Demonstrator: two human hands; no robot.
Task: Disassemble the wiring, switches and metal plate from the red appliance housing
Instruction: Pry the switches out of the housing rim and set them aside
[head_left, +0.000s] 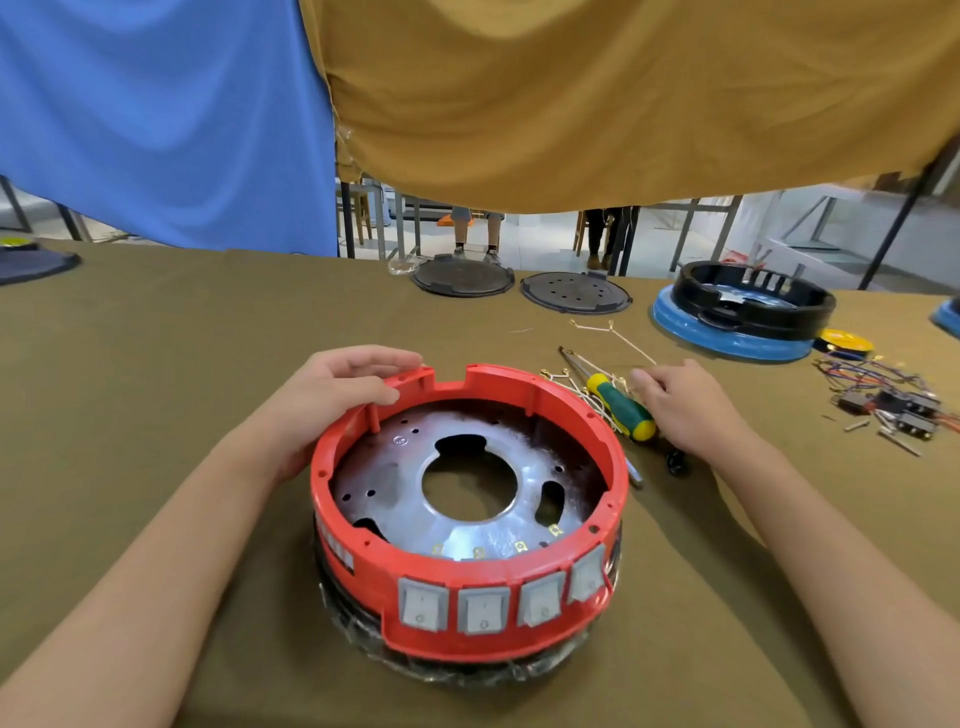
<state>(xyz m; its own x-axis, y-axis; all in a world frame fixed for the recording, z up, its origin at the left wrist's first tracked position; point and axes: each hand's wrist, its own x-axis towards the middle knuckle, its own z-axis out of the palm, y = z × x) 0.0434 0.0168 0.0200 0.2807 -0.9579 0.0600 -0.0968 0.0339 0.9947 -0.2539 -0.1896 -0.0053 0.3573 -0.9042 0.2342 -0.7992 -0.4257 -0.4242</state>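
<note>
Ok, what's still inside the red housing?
Inside the red housing lies the metal plate, with a large central hole and a few brass terminals near the front wall. The four switches sit in that wall; their backs and anything beneath the plate are hidden.

Cut off at right edge: a blue object (946, 317). Hidden above the knees by hanging cloth (623, 104): two standing people. Blurred at far left: a dark disc (31, 262).

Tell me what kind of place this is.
Probably a workshop or teardown bench in an open hall. A cloth-covered table carries a red housing, a screwdriver, a pile of removed switches and wires and a second black-and-blue appliance base; metal-framed tables stand behind.
</note>
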